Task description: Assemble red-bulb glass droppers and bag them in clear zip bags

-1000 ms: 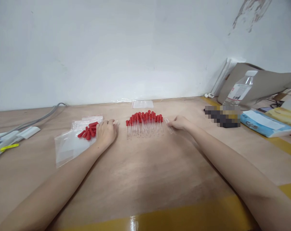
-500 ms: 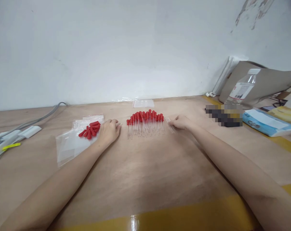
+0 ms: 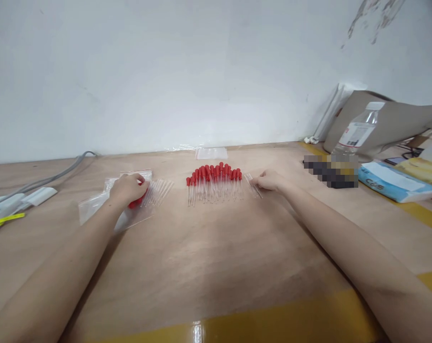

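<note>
A row of several glass droppers with red rubber bulbs lies mid-table. My left hand rests curled over the pile of loose red bulbs on a clear plastic bag, hiding most of them. Bare clear glass tubes lie just right of that hand. My right hand sits right of the dropper row, fingers pinched at a few clear glass tubes.
A small clear bag lies behind the droppers near the wall. A water bottle, cardboard and a blue pack stand at right. Grey cable and white parts lie at left. Yellow tape edges the table front.
My left hand moved left from beside the dropper row onto the pile of red bulbs, uncovering the bare glass tubes. My right hand stayed in place.
</note>
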Demonstrator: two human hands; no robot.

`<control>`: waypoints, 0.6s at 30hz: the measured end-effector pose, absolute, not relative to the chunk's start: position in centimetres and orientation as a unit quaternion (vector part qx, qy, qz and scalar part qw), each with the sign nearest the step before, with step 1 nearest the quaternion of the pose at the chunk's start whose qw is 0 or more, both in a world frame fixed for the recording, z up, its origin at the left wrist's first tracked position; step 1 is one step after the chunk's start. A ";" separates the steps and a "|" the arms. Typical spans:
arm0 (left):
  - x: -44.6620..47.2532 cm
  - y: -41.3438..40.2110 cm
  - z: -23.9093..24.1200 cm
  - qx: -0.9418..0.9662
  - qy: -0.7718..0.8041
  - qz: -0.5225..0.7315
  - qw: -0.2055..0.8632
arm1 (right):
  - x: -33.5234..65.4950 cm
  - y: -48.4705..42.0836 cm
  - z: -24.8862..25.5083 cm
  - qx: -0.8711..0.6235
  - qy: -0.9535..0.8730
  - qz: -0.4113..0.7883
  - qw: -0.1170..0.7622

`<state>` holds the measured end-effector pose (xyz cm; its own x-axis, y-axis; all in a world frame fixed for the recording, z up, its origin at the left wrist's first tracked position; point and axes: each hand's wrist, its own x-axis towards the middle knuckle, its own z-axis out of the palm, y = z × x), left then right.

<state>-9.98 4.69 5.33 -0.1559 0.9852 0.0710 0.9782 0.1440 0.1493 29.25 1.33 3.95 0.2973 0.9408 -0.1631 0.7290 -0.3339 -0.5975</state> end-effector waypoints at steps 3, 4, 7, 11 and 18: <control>-9.1 4.5 5.1 0.623 0.772 0.098 0.078 | 29.2 1.3 3.9 -0.777 -0.536 0.253 0.213; -8.7 4.4 5.0 0.618 0.775 0.108 0.075 | 29.2 1.4 3.9 -0.777 -0.536 0.252 0.214; -7.5 4.3 4.7 0.613 0.777 0.129 0.058 | 29.2 1.5 3.7 -0.775 -0.540 0.251 0.214; -6.5 4.4 4.3 0.626 0.763 0.140 0.074 | 29.3 1.6 3.6 -0.776 -0.543 0.243 0.209; -6.7 4.9 3.7 0.607 0.765 0.153 0.156 | 29.5 1.8 3.4 -0.777 -0.545 0.243 0.200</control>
<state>-6.73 4.91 3.70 -0.2159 0.9750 -0.0521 0.8798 0.2174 0.4227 29.54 1.76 3.44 0.2871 0.9447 -0.1583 0.7501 -0.3245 -0.5762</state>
